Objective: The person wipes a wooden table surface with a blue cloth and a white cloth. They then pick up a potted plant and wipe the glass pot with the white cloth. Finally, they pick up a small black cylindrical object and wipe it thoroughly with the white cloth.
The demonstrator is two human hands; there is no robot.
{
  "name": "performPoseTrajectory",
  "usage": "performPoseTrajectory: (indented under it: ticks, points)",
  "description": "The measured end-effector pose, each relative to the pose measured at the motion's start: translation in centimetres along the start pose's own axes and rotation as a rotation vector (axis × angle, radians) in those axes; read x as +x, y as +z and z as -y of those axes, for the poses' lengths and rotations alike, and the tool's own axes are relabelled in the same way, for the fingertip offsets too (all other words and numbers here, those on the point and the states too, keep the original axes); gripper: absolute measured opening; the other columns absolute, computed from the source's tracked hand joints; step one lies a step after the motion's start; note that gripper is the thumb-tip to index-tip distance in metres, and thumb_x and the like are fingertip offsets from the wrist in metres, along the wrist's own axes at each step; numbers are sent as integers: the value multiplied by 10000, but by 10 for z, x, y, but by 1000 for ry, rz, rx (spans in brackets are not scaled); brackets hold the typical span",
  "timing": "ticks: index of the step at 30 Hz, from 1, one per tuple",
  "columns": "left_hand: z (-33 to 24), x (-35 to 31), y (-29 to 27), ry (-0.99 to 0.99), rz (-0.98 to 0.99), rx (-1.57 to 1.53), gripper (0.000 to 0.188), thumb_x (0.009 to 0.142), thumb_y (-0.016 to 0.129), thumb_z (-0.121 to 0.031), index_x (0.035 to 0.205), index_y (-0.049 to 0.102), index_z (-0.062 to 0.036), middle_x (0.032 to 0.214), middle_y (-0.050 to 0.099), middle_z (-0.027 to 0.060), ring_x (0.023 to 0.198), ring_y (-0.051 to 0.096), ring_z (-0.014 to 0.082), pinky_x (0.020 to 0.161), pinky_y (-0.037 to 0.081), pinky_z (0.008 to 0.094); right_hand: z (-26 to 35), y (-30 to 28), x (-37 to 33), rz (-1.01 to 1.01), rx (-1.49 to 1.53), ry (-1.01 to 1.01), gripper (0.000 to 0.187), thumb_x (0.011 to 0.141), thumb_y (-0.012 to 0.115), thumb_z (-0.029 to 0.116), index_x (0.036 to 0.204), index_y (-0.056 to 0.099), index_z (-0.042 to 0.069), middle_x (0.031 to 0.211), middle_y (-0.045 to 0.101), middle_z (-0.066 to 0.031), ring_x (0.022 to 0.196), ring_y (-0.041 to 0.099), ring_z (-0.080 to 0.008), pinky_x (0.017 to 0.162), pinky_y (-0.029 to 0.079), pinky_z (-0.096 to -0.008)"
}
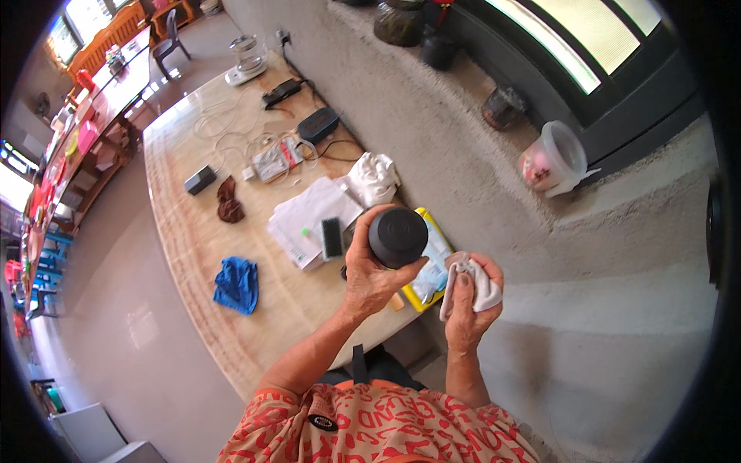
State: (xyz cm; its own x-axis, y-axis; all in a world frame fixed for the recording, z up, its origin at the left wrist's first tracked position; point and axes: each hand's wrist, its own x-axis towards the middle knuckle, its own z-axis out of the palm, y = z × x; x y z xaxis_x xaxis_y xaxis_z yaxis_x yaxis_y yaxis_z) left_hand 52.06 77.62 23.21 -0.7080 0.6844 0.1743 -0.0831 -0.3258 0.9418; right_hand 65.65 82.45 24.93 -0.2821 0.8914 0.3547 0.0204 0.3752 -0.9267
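My left hand (369,272) is wrapped round a black cylinder (398,236) with a flat round top, held up over the table's near right part. Its exact kind does not show. To the right of it, my right hand (465,312) is closed on a folded white cloth (485,293), apart from the cylinder. Under and beyond the left hand lie white papers (297,228) and a dark oblong block (332,238). A yellow-edged tray or folder (425,304) with a blue-and-white packet lies between the hands, partly covered.
On the pale table (270,339) are a blue cloth (236,285), a brown cloth (229,201), a small grey box (200,180), tangled cables and a crumpled white cloth (373,177). A glass jug appliance (247,60) stands at the far end. A concrete wall (455,154) borders the right side.
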Motion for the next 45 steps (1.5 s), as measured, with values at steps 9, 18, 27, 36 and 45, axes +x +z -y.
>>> performPoseTrajectory:
  ticks: [9, 18, 27, 36, 45]
  points:
    - [-61, -103, -63, -60, -13, 47, 747, 629, 803, -44, 1254, 394, -60, 1120, 560, 70, 1006, 562, 147, 873, 464, 279, 66, 34, -73, 300, 239, -288, 317, 807, 601, -3, 1105, 498, -22, 1037, 541, -149, 914, 551, -223, 822, 452, -330]
    - [-105, -181, -105, 45, -46, 298, 693, 608, 806, -88, 1207, 459, -67, 1082, 569, 89, 972, 570, 185, 848, 464, 311, 104, 47, -141, 477, 268, -280, 328, 733, 673, -25, 1038, 562, 24, 1032, 532, -119, 901, 531, -205, 793, 441, -296]
    - [-123, -210, -128, 35, 32, 358, 680, 568, 773, -43, 1179, 476, -64, 1093, 523, 108, 1024, 536, 254, 882, 438, 344, 119, 51, -167, 481, 400, 78, 234, 769, 649, 12, 984, 556, 15, 984, 552, -63, 850, 524, -129, 775, 439, -271]
    - [-117, -206, -143, 55, 145, 369, 707, 526, 752, -29, 1176, 476, -64, 1094, 522, 128, 1029, 531, 289, 891, 432, 363, 129, 46, -173, 632, 248, 124, 406, 699, 725, 23, 1046, 515, 31, 1045, 483, -74, 932, 486, -133, 813, 424, -279]
    - [-115, -194, -142, 86, 149, 385, 684, 543, 757, -23, 1168, 479, -48, 1092, 526, 135, 1021, 536, 300, 888, 433, 364, 128, 70, -152, 624, 266, 328, 278, 774, 712, 76, 975, 522, 41, 852, 541, -2, 744, 509, -60, 628, 452, -215]
